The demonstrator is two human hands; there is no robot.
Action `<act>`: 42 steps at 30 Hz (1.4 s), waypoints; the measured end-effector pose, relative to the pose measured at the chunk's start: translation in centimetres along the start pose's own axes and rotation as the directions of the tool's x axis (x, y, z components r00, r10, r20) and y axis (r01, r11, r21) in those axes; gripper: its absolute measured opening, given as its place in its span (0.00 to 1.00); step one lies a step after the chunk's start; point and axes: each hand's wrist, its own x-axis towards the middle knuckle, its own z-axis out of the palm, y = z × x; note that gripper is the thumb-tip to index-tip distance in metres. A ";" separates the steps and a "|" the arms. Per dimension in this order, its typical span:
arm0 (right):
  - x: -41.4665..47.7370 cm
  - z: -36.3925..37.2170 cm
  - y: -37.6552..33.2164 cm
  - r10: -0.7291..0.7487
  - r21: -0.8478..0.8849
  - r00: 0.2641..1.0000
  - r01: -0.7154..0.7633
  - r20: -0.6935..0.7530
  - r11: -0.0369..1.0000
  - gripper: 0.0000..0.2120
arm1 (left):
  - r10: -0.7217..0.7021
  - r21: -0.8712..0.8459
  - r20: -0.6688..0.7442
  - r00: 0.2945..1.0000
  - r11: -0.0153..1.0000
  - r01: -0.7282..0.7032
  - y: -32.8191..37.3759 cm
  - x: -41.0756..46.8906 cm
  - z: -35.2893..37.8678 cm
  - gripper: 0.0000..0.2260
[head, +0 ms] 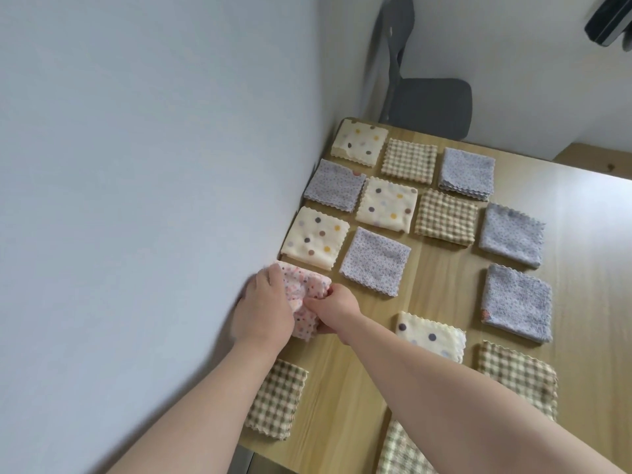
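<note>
No text, label, brand or number showing legibly anywhere, pink dotted cloth (pixel 304 285) and other folded cloths (pixel 376 260) carrying only printed patterns, table (pixel 581 210) showing plain wood grain.

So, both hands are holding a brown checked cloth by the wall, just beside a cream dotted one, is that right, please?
Not quite: the head view shows the left hand and the right hand holding a pink speckled cloth, not a brown checked one. It is by the wall, just beside a cream dotted cloth.
</note>
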 end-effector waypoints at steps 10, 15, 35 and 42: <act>-0.6 -1.0 0.2 0.004 -0.102 0.999 -0.009 -0.046 0.995 0.19 | 0.245 -0.014 0.166 0.955 0.969 -0.246 -0.9 1.2 1.6 0.24; -1.1 -1.6 0.1 -0.023 -0.195 1.000 0.019 -0.019 0.981 0.15 | 0.235 -0.094 0.226 0.946 0.971 -0.219 -1.0 0.8 1.3 0.28; -19.9 -17.4 17.2 0.102 0.330 0.885 0.061 -0.455 0.942 0.06 | 0.533 -0.512 0.434 0.726 0.809 -0.288 14.8 -17.3 4.9 0.12; -23.3 -19.8 26.0 0.304 0.319 0.762 -0.136 -0.572 0.938 0.04 | 0.485 -0.446 0.648 0.587 0.866 -0.224 19.1 -21.5 7.3 0.13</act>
